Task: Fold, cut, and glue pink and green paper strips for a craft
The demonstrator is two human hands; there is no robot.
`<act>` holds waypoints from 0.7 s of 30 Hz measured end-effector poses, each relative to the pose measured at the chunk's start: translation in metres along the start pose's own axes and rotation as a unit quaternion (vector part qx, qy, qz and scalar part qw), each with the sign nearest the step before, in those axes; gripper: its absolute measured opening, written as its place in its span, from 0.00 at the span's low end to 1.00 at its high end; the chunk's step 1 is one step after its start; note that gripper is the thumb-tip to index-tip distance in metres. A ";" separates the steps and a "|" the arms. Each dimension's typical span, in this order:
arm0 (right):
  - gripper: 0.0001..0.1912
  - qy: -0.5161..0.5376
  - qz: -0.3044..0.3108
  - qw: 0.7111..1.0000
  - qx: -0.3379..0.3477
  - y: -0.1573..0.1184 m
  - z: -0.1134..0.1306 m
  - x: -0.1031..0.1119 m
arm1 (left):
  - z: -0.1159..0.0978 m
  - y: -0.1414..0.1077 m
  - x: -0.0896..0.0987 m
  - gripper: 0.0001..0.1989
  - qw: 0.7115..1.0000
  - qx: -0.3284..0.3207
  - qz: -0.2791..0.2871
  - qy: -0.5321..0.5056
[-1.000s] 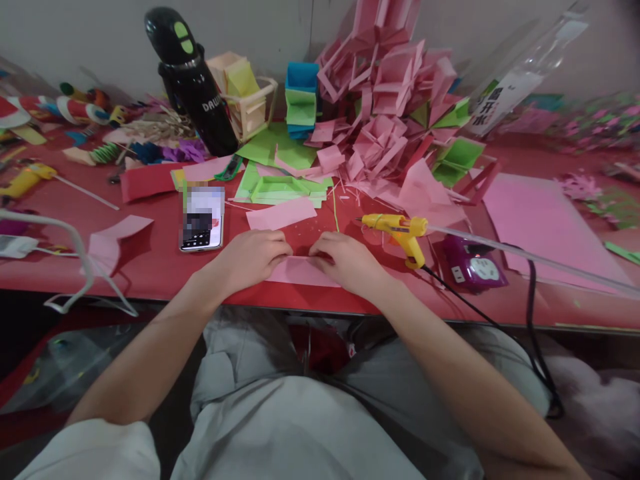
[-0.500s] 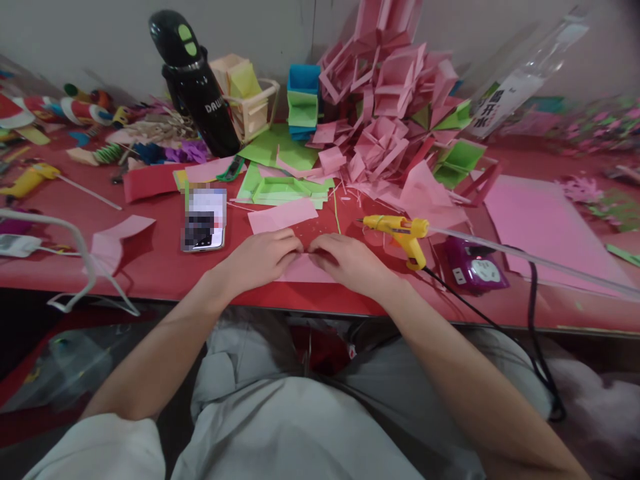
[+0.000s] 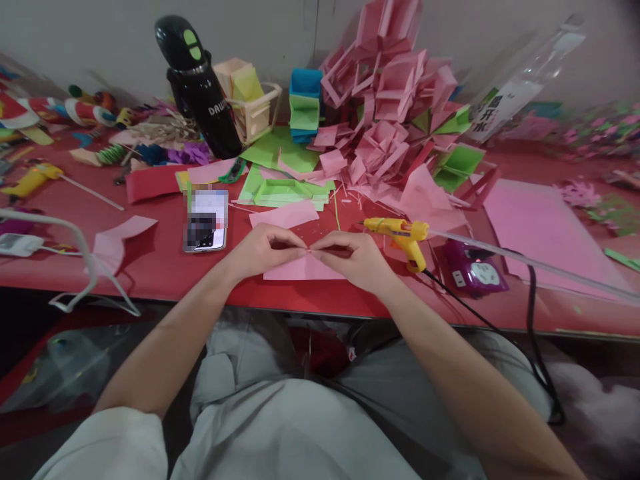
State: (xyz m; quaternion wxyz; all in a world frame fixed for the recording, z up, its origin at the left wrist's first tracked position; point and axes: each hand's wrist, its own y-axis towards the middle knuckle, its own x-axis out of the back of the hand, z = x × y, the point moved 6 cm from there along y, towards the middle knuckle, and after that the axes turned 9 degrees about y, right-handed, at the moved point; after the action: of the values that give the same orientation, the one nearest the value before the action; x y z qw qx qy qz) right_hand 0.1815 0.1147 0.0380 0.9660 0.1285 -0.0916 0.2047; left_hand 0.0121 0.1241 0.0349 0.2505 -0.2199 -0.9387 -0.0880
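Note:
A pink paper strip (image 3: 305,268) lies at the near edge of the red table, under both hands. My left hand (image 3: 265,252) pinches its far edge between thumb and fingers. My right hand (image 3: 353,257) does the same from the other side, and the fingertips of both hands nearly meet at the middle. Just beyond them lies another pink paper strip (image 3: 285,214). To the right of my right hand rests a yellow glue gun (image 3: 400,231) with a long clear glue stick in its back.
A phone (image 3: 207,220) lies left of my hands. Behind stand a black thermos (image 3: 205,100), a blue and green paper stack (image 3: 305,107) and a heap of pink folded paper (image 3: 385,87). At right are a purple power socket (image 3: 475,267), pink sheets (image 3: 540,233) and a leaning bottle (image 3: 520,87).
My fingers have gone from curled over the paper to a raised pinch with thumbs and fingertips close together. More of the pink strip shows at both sides.

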 end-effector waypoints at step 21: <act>0.11 0.108 -0.064 0.988 -0.089 -0.001 -0.022 -0.005 | 0.008 0.001 -0.002 0.09 0.999 0.006 -0.041 -0.024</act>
State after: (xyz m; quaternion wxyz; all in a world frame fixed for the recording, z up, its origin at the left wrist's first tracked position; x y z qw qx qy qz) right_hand 0.1802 0.1183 0.0154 0.9890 0.0244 0.0040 0.1461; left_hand 0.0103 0.1266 0.0271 0.2258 -0.1820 -0.9530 -0.0874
